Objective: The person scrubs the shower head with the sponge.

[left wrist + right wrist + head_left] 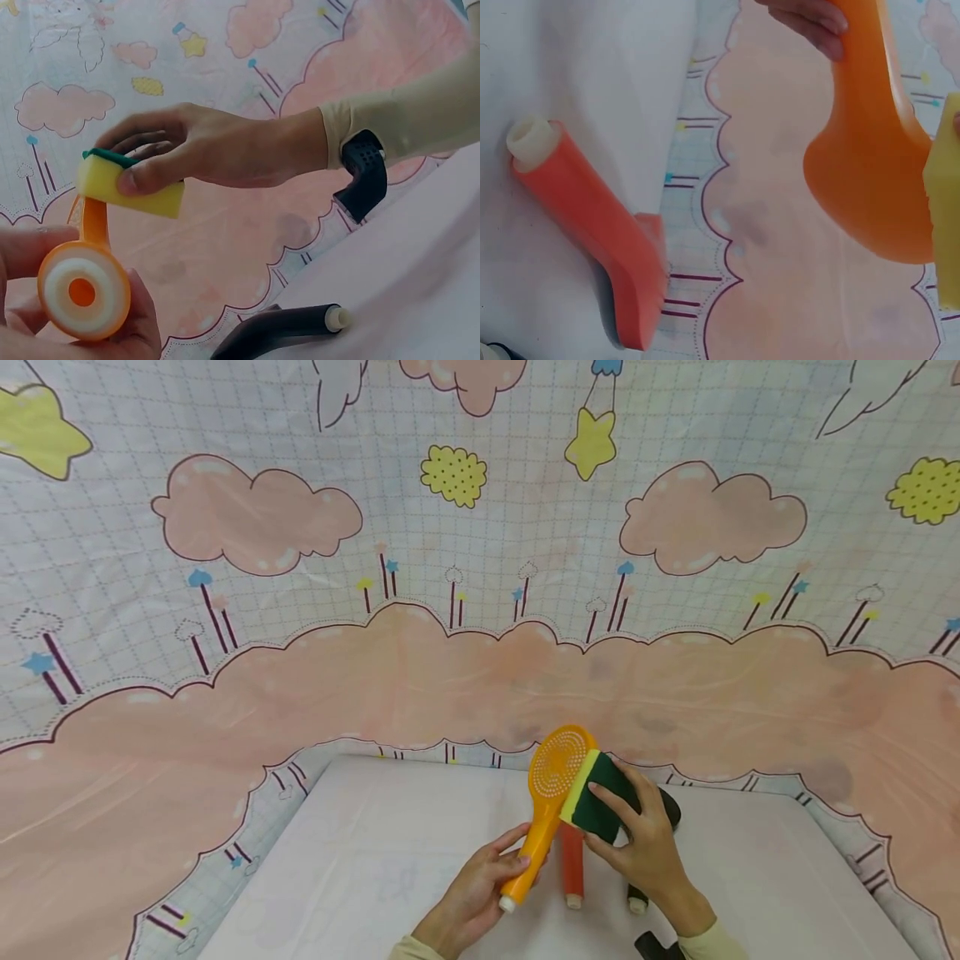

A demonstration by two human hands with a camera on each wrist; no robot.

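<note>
I seem to be at a staged recording table. Beyond my hands hangs a cartoon cloud-and-star backdrop (480,610). Under them lies a white tablecloth (360,860).

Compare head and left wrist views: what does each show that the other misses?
Only the head view shows the orange shower head's perforated face and the red shower head lying on the white table. Only the left wrist view shows the orange handle's round end face-on and the black strap on the right wrist. Both show the left hand holding the orange handle, the right hand gripping the yellow-green sponge against the head, and the black shower head on the table.
</note>
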